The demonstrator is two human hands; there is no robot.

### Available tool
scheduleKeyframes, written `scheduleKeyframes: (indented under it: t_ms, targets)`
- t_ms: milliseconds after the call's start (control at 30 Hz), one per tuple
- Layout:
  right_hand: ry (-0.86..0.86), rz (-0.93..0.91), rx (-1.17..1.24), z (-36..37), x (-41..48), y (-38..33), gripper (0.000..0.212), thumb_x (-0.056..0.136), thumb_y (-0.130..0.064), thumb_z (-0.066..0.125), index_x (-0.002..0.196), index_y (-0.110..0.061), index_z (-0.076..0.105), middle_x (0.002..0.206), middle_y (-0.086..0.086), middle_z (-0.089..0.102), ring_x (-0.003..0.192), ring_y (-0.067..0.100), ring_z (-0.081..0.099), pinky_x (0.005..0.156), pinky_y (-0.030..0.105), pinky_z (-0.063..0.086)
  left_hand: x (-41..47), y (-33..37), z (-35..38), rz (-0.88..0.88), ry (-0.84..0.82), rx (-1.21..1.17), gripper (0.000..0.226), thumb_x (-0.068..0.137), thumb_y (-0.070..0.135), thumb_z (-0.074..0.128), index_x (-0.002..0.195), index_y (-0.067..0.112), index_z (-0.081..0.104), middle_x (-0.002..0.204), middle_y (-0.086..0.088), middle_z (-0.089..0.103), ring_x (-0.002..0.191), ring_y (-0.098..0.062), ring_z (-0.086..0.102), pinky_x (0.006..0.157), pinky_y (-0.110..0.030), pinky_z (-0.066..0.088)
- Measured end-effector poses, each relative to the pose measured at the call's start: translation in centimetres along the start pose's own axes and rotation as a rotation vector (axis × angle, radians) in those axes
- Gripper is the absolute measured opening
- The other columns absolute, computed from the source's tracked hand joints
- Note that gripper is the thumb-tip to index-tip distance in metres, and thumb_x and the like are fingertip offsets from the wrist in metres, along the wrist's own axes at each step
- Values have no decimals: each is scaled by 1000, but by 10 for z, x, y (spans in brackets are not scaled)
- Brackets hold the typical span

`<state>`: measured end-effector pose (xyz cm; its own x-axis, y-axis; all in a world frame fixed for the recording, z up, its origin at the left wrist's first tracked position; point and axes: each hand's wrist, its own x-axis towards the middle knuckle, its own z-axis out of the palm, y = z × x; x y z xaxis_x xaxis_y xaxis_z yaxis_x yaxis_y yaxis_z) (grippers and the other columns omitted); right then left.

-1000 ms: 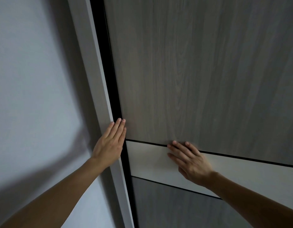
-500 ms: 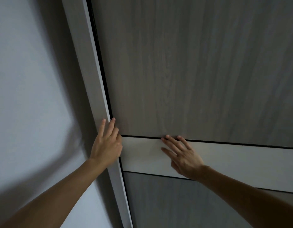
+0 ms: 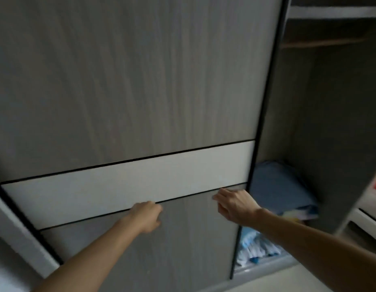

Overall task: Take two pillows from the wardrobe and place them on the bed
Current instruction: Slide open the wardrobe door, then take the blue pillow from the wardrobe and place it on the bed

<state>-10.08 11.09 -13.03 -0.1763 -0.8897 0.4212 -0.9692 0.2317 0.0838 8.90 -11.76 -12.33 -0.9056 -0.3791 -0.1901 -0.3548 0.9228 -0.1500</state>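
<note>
Head view of a wardrobe with a sliding door (image 3: pixel 128 85) of grey wood grain crossed by a white band (image 3: pixel 123 186). The door covers the left and centre of the view; to its right the wardrobe interior (image 3: pixel 330 114) stands open. The left hand (image 3: pixel 146 216) is curled loosely, knuckles at the lower edge of the white band, holding nothing. The right hand (image 3: pixel 233 206) rests near the door's right edge with fingers bent and slightly apart, also holding nothing; whether either hand presses on the panel cannot be told through the motion blur. Inside the opening, a folded blue bundle (image 3: pixel 280 188) lies on a shelf just right of the right hand, with blue-and-white striped fabric (image 3: pixel 256 249) below it. Whether either is a pillow cannot be told. No bed shows. Judgement: the opening lies to the right of both hands, so the right hand is nearer, and a reach runs rightward and into the cavity past the door's dark edge strip (image 3: pixel 261 114). The bundle's long axis appears to run front to back on its shelf.
</note>
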Motion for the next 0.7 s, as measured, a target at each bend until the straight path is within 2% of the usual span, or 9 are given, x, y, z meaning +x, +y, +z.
scheduleKeyframes:
  t_ms: [133,200,267,400,567,700]
  targets:
    - [-155,191,-83,-15,-103,73,11,73,-18,68,83,-16,65,76,5,65,63,30,66,41,33,44,44,119,11,118,-117,-102,31,84,31,56,107,12,62,118,-18,65,109,-34,61,85,-37,51]
    - [-235,312,-91,-19,-151,106,16,79,-20,62,93,-15,66,87,8,67,74,33,67,51,37,47,61,170,12,168,-140,-133,30,83,30,55,108,14,62,119,-17,64,110,-34,60,87,-37,51]
    - [-319,418,-88,-22,-189,134,23,85,-23,53,103,-16,64,99,9,66,87,35,65,62,41,47,78,213,11,217,-166,-149,36,85,33,57,117,17,60,126,-16,61,114,-32,58,93,-37,50]
    - [-426,556,-125,-25,-241,185,27,86,-29,46,107,-21,62,109,0,67,97,29,65,72,37,50,115,282,5,285,-184,-146,38,86,42,56,119,23,58,127,-13,60,115,-31,57,95,-37,48]
    - [-457,637,-99,-8,-275,243,18,84,-27,50,95,-18,61,103,3,69,96,30,65,68,34,47,174,339,5,340,-220,-117,37,83,41,56,115,23,61,122,-11,63,113,-29,58,92,-35,49]
    - [-504,647,-102,22,-275,302,20,85,-27,47,97,-19,62,100,1,69,91,30,65,60,30,40,243,372,10,348,-237,-89,38,84,43,55,119,27,58,124,-8,60,114,-28,58,90,-33,47]
